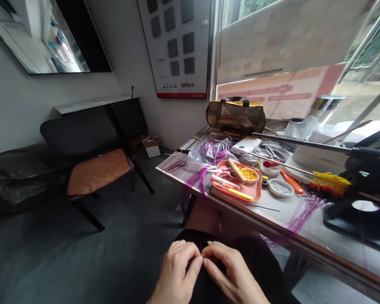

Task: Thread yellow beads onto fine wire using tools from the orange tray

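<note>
My left hand (179,269) and my right hand (228,267) meet above my lap at the bottom of the head view. Thumb and forefinger of each are pinched together, with the fingertips almost touching. Between them shows a tiny yellowish thing (202,255), too small to name. On the table to the right, an orange-pink tray (256,195) holds a small bowl of yellow pieces (249,174), a wooden stick (237,170) and a yellow pen-like tool (240,194). A dish of grey pellets (281,187) stands right of the tray.
The table edge (272,228) runs close to my right hand. Purple strands (305,215) hang over it. A mesh bag (236,116), an orange-handled tool (291,182) and a long rod (300,142) lie farther back. A chair with a brown seat (99,172) stands at left.
</note>
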A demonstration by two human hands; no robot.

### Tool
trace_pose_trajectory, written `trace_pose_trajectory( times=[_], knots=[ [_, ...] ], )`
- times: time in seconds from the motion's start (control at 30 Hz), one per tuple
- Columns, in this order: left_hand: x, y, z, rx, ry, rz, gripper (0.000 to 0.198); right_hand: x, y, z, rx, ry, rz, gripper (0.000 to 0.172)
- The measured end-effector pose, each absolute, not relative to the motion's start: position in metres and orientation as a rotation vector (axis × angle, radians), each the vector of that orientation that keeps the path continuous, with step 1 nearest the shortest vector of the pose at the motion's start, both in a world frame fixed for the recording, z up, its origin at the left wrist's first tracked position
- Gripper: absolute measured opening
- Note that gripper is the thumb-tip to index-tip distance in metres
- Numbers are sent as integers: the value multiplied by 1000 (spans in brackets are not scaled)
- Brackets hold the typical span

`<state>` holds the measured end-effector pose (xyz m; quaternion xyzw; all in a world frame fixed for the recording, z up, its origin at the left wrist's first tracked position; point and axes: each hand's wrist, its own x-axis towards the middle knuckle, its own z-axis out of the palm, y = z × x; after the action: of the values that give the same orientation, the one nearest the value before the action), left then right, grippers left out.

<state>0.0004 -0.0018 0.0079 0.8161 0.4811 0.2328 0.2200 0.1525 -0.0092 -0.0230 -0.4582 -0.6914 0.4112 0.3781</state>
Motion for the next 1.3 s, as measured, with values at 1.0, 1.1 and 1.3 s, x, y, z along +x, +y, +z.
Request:
trace_pose_trajectory(
  times=[1.0,1.1,1.3],
  knots=[
    [11,-20,-9,1589,1306,995,21,147,-2,-25,-937,-1033,1546,33],
    [20,-13,-26,1143,1082,863,34,143,-4,-28,-854,-954,1639,34],
    [29,-11,-32,851,926,1000,41,140,-10,-37,-891,-937,1564,33]
  ],
)
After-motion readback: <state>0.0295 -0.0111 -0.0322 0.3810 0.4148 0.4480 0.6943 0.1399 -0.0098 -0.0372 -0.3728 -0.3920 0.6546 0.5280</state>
